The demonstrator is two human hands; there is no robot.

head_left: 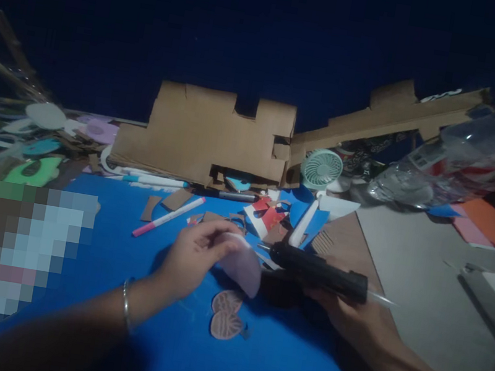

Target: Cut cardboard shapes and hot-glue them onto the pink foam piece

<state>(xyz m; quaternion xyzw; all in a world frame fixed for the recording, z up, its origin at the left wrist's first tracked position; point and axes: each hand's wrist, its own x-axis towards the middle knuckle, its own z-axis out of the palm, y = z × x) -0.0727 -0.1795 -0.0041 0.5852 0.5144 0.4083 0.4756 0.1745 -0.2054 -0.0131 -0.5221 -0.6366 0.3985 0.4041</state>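
Between thumb and fingers, my left hand (193, 257) pinches a pale, curved paper piece (241, 266) above the blue mat. My right hand (344, 314) is wrapped round a black hot glue gun (318, 272), with a clear glue stick (382, 298) poking out of its back. The gun's metal nozzle points left, close to the paper's edge; whether they touch I cannot tell. Below the paper, a striped cutout of two rounded shapes (227, 317) lies on the mat.
The blue mat (284, 367) covers the table's middle. A pink marker (168, 217), cardboard scraps and red-and-white paper (266, 216) lie behind my hands. Farther back stand a cut cardboard sheet (203, 134) and a green fan (322, 168). Plastic bottles (458, 162) lie right; a green cutout (36, 169) lies left.
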